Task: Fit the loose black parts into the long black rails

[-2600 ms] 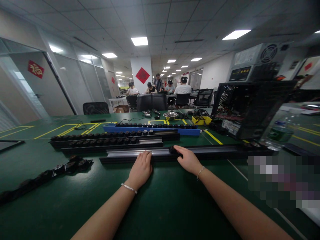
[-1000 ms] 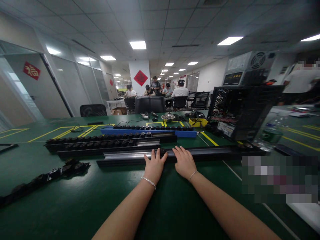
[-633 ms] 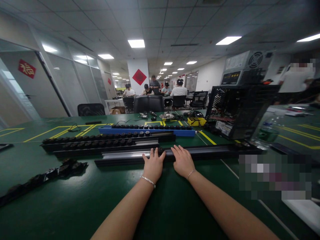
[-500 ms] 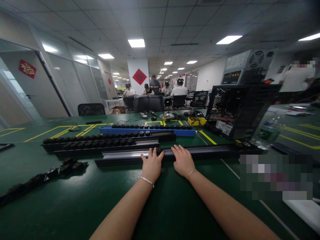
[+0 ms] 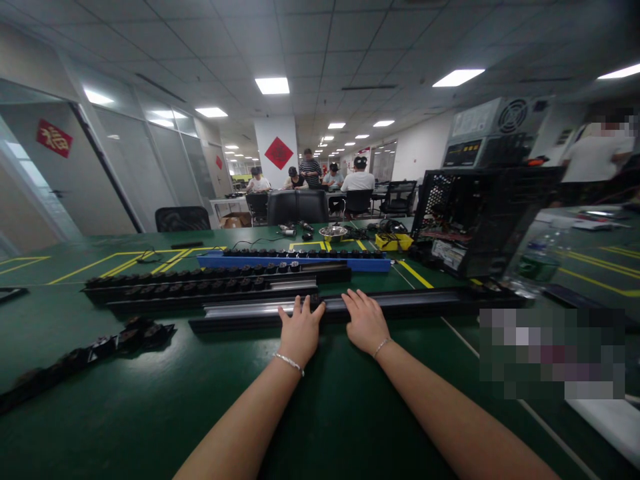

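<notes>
A long black rail point(image 5: 425, 303) with a silvery inner channel at its left part lies crosswise on the green table. My left hand point(image 5: 299, 332) rests on its middle, fingers spread over the channel, with a small black part point(image 5: 315, 300) between thumb and index finger. Its exact shape is mostly hidden. Just to the right, my right hand point(image 5: 367, 322) lies over the near edge of the rail with its fingers stretched forward and nothing visible in them. Behind the rail are further black rails point(image 5: 200, 288) carrying rows of black rollers.
A blue rail point(image 5: 345, 265) lies farther back. At the right stand an open computer case point(image 5: 485, 220) with power supplies point(image 5: 493, 130) on top and a plastic bottle point(image 5: 543, 257). A black roller strip point(image 5: 65, 363) lies at left. A yellow tray point(image 5: 393, 243) is behind.
My left hand has slid slightly left along the rail, and the small black part has shifted with it. My right hand stays almost in place.
</notes>
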Motion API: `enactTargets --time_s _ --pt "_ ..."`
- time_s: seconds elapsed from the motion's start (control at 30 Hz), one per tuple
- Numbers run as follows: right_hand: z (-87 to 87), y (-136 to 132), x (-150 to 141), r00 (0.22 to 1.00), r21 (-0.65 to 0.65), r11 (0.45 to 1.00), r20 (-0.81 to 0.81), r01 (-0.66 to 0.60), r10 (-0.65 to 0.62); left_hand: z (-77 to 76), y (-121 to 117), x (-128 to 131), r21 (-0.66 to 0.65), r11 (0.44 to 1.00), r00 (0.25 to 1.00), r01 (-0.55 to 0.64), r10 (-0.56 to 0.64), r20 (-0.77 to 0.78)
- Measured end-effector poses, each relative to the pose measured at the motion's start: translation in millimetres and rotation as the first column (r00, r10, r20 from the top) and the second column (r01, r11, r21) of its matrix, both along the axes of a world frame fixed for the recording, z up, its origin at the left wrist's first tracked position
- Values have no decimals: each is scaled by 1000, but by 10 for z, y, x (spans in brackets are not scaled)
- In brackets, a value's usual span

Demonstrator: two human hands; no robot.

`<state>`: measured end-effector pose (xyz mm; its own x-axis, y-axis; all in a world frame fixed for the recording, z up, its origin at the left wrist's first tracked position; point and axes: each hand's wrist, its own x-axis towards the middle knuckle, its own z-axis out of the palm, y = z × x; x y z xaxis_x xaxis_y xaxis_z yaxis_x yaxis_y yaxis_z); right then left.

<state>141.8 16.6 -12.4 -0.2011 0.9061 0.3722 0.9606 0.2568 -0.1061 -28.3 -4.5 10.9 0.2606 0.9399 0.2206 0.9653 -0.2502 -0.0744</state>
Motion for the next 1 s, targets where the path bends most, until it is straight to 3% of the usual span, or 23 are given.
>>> enactTargets --time_s 0.33,1.0 --pt "-1 -7 -5 1000 11 1000 -2 6 -6 -61 22 -113 15 999 999 -46 46 -3" --pt "-15 7 4 1000 17 1000 2 7 -7 -31 -26 -414 12 993 993 -118 118 -17"
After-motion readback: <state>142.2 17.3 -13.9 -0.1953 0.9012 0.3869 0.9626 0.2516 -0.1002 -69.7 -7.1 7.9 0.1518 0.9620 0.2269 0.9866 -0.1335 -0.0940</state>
